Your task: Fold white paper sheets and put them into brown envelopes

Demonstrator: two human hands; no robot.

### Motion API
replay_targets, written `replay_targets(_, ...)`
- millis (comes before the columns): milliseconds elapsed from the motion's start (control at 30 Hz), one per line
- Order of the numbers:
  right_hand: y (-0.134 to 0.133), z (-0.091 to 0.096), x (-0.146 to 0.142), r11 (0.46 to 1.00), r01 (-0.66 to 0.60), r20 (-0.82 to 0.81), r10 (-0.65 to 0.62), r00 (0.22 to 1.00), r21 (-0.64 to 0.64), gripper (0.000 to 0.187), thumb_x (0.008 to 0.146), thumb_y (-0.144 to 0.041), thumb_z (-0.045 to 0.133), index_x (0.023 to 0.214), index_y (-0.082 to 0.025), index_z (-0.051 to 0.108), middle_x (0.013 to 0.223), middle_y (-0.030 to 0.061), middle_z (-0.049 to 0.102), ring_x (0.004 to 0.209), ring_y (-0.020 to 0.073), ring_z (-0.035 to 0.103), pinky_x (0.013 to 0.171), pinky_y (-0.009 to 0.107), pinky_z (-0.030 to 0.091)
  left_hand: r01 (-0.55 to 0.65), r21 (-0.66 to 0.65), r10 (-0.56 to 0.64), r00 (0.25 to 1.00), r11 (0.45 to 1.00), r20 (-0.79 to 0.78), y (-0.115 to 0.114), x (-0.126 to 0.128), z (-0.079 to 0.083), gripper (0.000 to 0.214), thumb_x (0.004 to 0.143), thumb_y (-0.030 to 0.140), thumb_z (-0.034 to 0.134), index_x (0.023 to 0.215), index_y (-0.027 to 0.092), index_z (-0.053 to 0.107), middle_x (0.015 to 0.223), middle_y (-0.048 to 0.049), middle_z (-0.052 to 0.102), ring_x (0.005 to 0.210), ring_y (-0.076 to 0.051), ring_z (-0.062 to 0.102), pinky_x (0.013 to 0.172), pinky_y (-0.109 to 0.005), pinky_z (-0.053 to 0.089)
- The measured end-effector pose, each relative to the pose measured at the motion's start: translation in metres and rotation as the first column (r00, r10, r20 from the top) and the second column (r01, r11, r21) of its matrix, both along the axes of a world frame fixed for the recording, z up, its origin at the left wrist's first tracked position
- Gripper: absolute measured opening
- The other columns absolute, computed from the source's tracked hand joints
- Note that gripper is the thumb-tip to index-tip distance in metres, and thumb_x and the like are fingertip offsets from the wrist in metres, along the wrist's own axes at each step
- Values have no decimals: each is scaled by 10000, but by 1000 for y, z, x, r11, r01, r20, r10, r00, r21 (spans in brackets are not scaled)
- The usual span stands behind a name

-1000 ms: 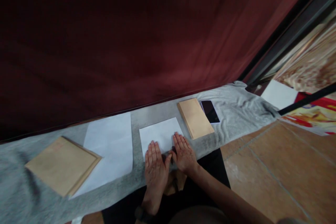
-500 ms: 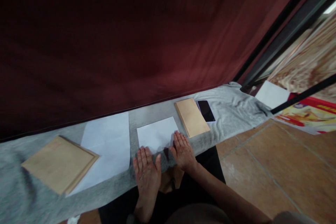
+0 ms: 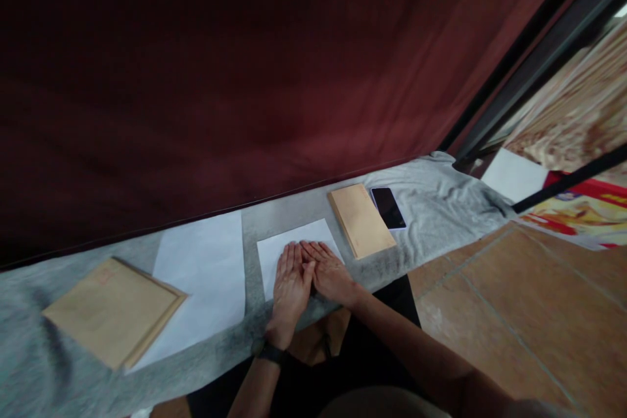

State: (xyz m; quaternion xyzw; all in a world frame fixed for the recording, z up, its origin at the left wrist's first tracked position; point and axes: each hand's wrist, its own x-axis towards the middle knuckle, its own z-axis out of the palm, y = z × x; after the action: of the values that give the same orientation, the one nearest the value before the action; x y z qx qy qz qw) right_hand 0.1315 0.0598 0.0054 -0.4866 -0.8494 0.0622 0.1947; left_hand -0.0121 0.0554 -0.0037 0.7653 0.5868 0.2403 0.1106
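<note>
A small white sheet of paper (image 3: 272, 253) lies flat on the grey cloth in front of me, perhaps folded. My left hand (image 3: 292, 284) rests on it palm down, fingers stretched out and pointing away from me. Beside it, my right hand (image 3: 329, 272) also lies flat on the paper, fingers angled to the left. The two hands meet near the middle of the sheet and cover its lower part. To the right is a stack of brown envelopes (image 3: 361, 219), close to my right hand but apart from it.
Grey cloth (image 3: 416, 209) covers the narrow bench. At left, brown envelopes (image 3: 115, 313) overlap larger white sheets (image 3: 200, 274). A phone (image 3: 388, 208) lies beyond the right envelopes. A dark red panel (image 3: 274, 111) stands behind, and a colourful printed box (image 3: 578, 209) is at far right.
Both hands have moved inward and forward, from the near corners of the small sheet to its middle, and now touch each other. The papers and envelopes lie as before.
</note>
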Motion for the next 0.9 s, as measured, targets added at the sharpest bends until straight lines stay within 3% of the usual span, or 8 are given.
replay_targets(200, 0, -12, -2, 987, 156, 37, -157, 987, 37, 566, 1053, -337, 423, 1543, -58, 380, 1613, 155, 356, 1500, 245, 321, 1243, 419, 265, -62, 136, 84, 983, 989, -165, -9, -6, -4, 653, 1033, 454, 290, 1503, 11, 390, 1562, -244, 419, 1519, -313, 289, 1221, -536, 303)
replay_targets(367, -3, -16, -3, 936, 342, 26, -345, 938, 87, 619, 1062, -384, 394, 1544, 2, 342, 1592, 223, 362, 1495, 303, 326, 1210, 476, 305, -185, 183, 217, 960, 966, -176, -17, -14, -4, 710, 1036, 475, 280, 1513, -49, 331, 1562, -312, 367, 1501, -363, 314, 1203, -552, 321)
replay_targets(500, -7, -19, 2, 903, 418, 25, -422, 906, 97, 679, 1058, -428, 406, 1563, 10, 289, 1587, 252, 350, 1485, 331, 342, 1196, 496, 319, -267, 199, 295, 947, 943, -130, -25, -17, -4, 740, 1027, 511, 320, 1550, -10, 273, 1578, -301, 348, 1504, -377, 298, 1196, -573, 323)
replay_targets(767, -10, -19, 6, 894, 439, 13, -442, 897, 93, 655, 1060, -392, 410, 1563, 9, 286, 1586, 249, 356, 1490, 327, 332, 1187, 500, 330, -319, 227, 356, 923, 920, -144, -31, -19, -4, 763, 1029, 516, 311, 1553, -34, 235, 1540, -345, 379, 1481, -420, 326, 1166, -609, 342)
replay_targets(900, -15, -8, 11, 934, 354, -25, -353, 935, 49, 590, 1061, -328, 376, 1572, -41, 301, 1607, 197, 347, 1503, 295, 312, 1200, 504, 318, -253, 241, 293, 945, 937, -147, -37, -19, 4, 685, 1044, 434, 297, 1577, 14, 201, 1573, -302, 358, 1506, -386, 292, 1186, -612, 314)
